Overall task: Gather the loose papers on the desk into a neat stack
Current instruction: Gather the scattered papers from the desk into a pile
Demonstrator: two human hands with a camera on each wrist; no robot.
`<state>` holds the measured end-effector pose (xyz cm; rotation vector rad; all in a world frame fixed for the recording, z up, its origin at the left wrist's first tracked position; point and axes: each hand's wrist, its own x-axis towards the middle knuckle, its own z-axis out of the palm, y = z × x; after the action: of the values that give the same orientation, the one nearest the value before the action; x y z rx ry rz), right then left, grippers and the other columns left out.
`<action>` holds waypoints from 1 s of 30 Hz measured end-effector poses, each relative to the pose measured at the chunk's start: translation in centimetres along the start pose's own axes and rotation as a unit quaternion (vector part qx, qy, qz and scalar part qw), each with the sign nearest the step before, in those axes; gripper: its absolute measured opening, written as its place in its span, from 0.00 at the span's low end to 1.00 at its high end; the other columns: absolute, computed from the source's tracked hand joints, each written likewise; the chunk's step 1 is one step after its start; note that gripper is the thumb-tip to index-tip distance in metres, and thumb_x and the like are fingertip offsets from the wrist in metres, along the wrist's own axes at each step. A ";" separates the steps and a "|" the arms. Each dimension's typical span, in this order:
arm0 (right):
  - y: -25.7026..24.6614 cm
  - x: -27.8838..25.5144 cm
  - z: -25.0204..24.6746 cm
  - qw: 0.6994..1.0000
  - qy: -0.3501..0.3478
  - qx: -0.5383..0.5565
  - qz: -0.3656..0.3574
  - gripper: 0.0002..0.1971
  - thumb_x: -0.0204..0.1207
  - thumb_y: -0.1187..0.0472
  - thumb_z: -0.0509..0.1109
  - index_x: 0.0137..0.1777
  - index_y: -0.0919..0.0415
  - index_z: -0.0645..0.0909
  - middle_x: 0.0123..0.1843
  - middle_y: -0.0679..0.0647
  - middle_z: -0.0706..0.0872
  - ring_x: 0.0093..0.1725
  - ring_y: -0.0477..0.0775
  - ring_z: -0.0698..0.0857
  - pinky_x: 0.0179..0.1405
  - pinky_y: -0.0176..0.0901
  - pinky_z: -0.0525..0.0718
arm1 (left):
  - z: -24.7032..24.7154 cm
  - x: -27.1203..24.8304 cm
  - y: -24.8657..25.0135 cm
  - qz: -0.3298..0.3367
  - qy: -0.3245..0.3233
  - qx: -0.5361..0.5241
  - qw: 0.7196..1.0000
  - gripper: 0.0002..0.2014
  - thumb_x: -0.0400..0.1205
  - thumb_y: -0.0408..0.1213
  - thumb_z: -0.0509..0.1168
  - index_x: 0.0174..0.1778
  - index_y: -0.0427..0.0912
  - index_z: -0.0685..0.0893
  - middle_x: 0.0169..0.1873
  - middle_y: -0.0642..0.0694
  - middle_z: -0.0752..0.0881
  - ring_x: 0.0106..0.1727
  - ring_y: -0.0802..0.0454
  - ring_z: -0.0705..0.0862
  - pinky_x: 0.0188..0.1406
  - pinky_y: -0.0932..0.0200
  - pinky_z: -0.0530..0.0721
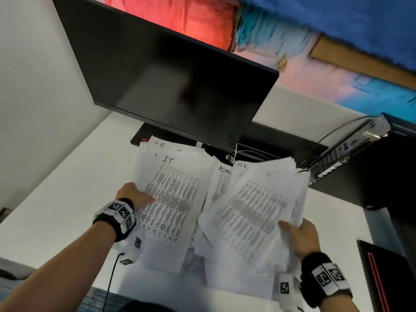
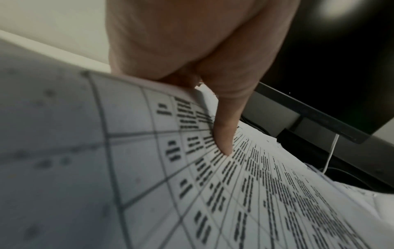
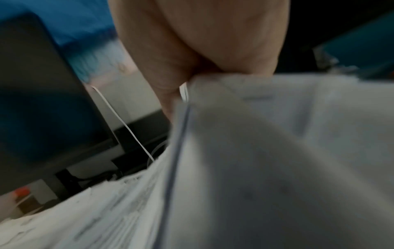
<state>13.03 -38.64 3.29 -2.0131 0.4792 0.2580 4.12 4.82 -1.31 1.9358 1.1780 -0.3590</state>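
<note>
Fingers of the left hand [image 1: 135,194] pinch one printed white paper bundle [image 1: 171,199]; the right hand [image 1: 301,237] grips another [image 1: 254,212]. Two bundles gathered; merging and squaring remain.

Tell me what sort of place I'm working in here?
Most likely an office desk: a dark monitor, a small desktop computer with cables, and printed table sheets hand-marked IT, ADMI and HR.

A white surface [image 1: 56,199] meets a plain pale wall [image 1: 33,86] on the left. A large dark monitor [image 1: 180,82], switched off, stands at the back. To its right a small black computer [image 1: 351,152] with cables lies on a black ledge [image 1: 360,190]. Blurred red, blue and pink shapes [image 1: 292,41] fill the background above.
</note>
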 end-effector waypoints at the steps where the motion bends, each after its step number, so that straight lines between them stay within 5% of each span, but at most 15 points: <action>1: -1.1 -0.5 -0.9 0.999 0.016 -0.035 -0.029 0.16 0.72 0.62 0.79 0.58 0.69 0.88 0.48 0.63 0.93 0.42 0.61 0.91 0.40 0.47 0.88 | 0.1 0.3 0.0 0.012 -0.011 -0.002 1.000 0.25 0.66 0.41 0.84 0.55 0.33 0.87 0.50 0.37 0.91 0.52 0.37 0.89 0.48 0.51 0.87; 5: -5.8 -2.3 -5.8 0.991 0.073 -0.003 -0.116 0.10 0.76 0.62 0.77 0.55 0.65 0.90 0.45 0.55 0.96 0.47 0.64 0.92 0.45 0.50 0.88 | 0.1 0.4 0.4 0.064 -0.022 -0.033 0.997 0.18 0.72 0.34 0.81 0.51 0.32 0.84 0.47 0.41 0.87 0.51 0.41 0.85 0.49 0.53 0.82; 7: -8.2 -3.5 -7.4 0.985 0.073 0.071 -0.138 0.12 0.76 0.63 0.77 0.58 0.65 0.90 0.45 0.46 0.96 0.48 0.55 0.93 0.49 0.50 0.92 | 0.2 0.1 0.6 0.074 -0.030 -0.057 0.995 0.14 0.74 0.31 0.79 0.50 0.35 0.83 0.46 0.41 0.87 0.51 0.40 0.85 0.52 0.52 0.82; 10: -10.1 -4.4 -7.7 0.979 0.029 0.160 -0.122 0.01 0.80 0.68 0.74 0.46 0.65 0.85 0.27 0.40 0.90 0.30 0.37 0.88 0.30 0.30 0.86 | 0.6 -0.9 1.0 0.090 -0.059 -0.082 0.991 0.14 0.74 0.31 0.79 0.53 0.37 0.87 0.49 0.41 0.91 0.57 0.37 0.88 0.57 0.48 0.85; 11: -10.3 -4.7 -7.0 0.979 0.007 0.171 -0.108 0.04 0.80 0.68 0.73 0.43 0.64 0.83 0.24 0.41 0.89 0.33 0.42 0.89 0.30 0.33 0.86 | 1.1 -1.0 1.1 0.090 -0.069 -0.094 0.989 0.18 0.74 0.32 0.79 0.58 0.36 0.87 0.53 0.41 0.91 0.60 0.37 0.88 0.61 0.46 0.84; 14: -7.9 -3.2 -3.9 0.984 -0.033 0.170 -0.040 0.09 0.77 0.68 0.75 0.55 0.72 0.87 0.42 0.58 0.96 0.48 0.65 0.93 0.44 0.49 0.88 | 2.1 -2.5 1.8 0.093 -0.101 -0.130 0.982 0.36 0.77 0.45 0.77 0.77 0.33 0.74 0.69 0.47 0.80 0.76 0.36 0.77 0.76 0.42 0.74; 16: -4.3 -1.8 -0.7 0.989 -0.061 0.134 0.019 0.11 0.75 0.68 0.77 0.54 0.75 0.87 0.41 0.63 0.95 0.38 0.62 0.93 0.39 0.48 0.90 | 2.8 -2.9 2.2 0.089 -0.123 -0.135 0.979 0.46 0.73 0.63 0.74 0.79 0.34 0.72 0.73 0.47 0.78 0.75 0.35 0.77 0.75 0.44 0.73; 19: 0.7 -0.6 4.3 0.983 -0.120 0.086 0.107 0.28 0.67 0.64 0.84 0.64 0.79 0.83 0.55 0.72 0.93 0.46 0.66 0.93 0.45 0.55 0.92 | 3.8 -3.3 3.1 0.080 -0.135 -0.162 0.974 0.53 0.66 0.74 0.71 0.78 0.37 0.75 0.74 0.39 0.81 0.68 0.39 0.83 0.74 0.43 0.77; 20: 1.8 -0.4 5.3 0.982 -0.130 0.075 0.116 0.27 0.68 0.67 0.83 0.65 0.79 0.83 0.55 0.73 0.92 0.46 0.67 0.92 0.42 0.53 0.91 | 4.2 -3.7 3.5 0.074 -0.146 -0.167 0.972 0.54 0.65 0.74 0.72 0.79 0.38 0.75 0.73 0.40 0.82 0.69 0.41 0.83 0.74 0.42 0.77; 22: 3.0 0.2 6.6 0.983 -0.132 0.047 0.122 0.19 0.71 0.74 0.79 0.61 0.80 0.85 0.46 0.70 0.92 0.40 0.65 0.91 0.35 0.48 0.89 | 4.8 -4.6 4.4 0.091 -0.168 -0.164 0.968 0.35 0.69 0.61 0.78 0.68 0.45 0.84 0.59 0.47 0.90 0.59 0.50 0.88 0.72 0.42 0.80; 24: 2.9 0.4 6.8 0.980 -0.150 0.026 0.126 0.20 0.67 0.73 0.80 0.59 0.79 0.85 0.43 0.68 0.92 0.42 0.66 0.91 0.42 0.53 0.89 | 5.3 -4.7 5.0 0.117 -0.187 -0.151 0.964 0.16 0.72 0.42 0.81 0.54 0.51 0.88 0.48 0.51 0.92 0.52 0.51 0.90 0.69 0.41 0.83; 26: 2.8 1.0 6.2 0.978 -0.165 0.006 0.124 0.22 0.66 0.70 0.81 0.61 0.77 0.85 0.48 0.70 0.93 0.49 0.70 0.91 0.54 0.62 0.89 | 5.5 -4.6 5.3 0.117 -0.183 -0.128 0.968 0.17 0.72 0.29 0.80 0.53 0.47 0.88 0.52 0.44 0.92 0.57 0.43 0.89 0.68 0.40 0.84; 28: 3.2 1.7 5.2 0.977 -0.169 -0.004 0.131 0.25 0.64 0.66 0.81 0.61 0.76 0.85 0.50 0.72 0.92 0.51 0.73 0.91 0.58 0.68 0.88 | 5.4 -4.4 5.4 0.128 -0.187 -0.089 0.970 0.20 0.71 0.30 0.80 0.59 0.41 0.88 0.58 0.40 0.91 0.60 0.40 0.88 0.67 0.43 0.85; 30: 3.5 1.8 3.7 0.971 -0.191 -0.022 0.142 0.31 0.53 0.63 0.81 0.59 0.75 0.86 0.50 0.73 0.93 0.52 0.74 0.91 0.58 0.71 0.88 | 5.1 -4.4 5.5 0.121 -0.195 -0.076 0.970 0.27 0.67 0.45 0.82 0.62 0.43 0.88 0.57 0.45 0.92 0.59 0.45 0.89 0.66 0.47 0.85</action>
<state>13.19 -37.21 -1.93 -1.8725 0.5149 0.8206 7.24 -3.01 0.90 1.7490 0.6856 -0.4782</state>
